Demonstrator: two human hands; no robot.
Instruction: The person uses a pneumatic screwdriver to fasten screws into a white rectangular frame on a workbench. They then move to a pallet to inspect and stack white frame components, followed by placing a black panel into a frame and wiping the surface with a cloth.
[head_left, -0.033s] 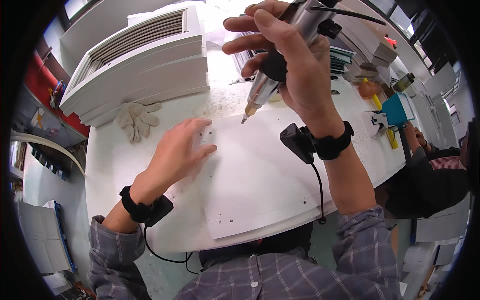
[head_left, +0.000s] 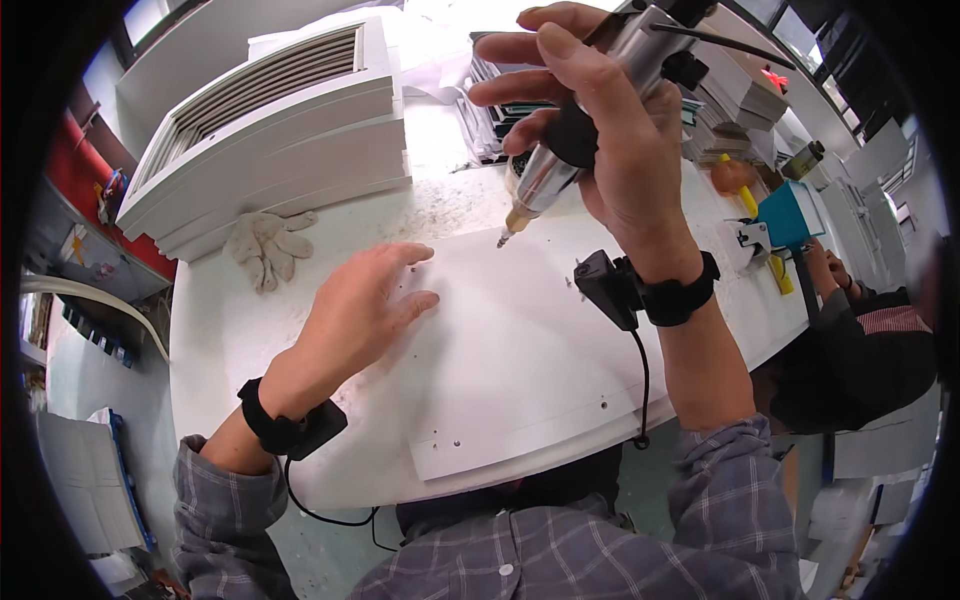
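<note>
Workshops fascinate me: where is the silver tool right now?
In the head view, upper right of centre, the right hand holds the silver tool, its tip near the far edge of the white panel.

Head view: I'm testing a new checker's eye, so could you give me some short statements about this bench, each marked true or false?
1. The right hand holds a silver tool. True.
2. The left hand grips the pale glove. False: that hand is open, and the glove lies apart from it.
3. The tool's tip points down toward the white panel. True.
4. The louvred frame stands right of the panel. False: it stands at the upper left.
</note>
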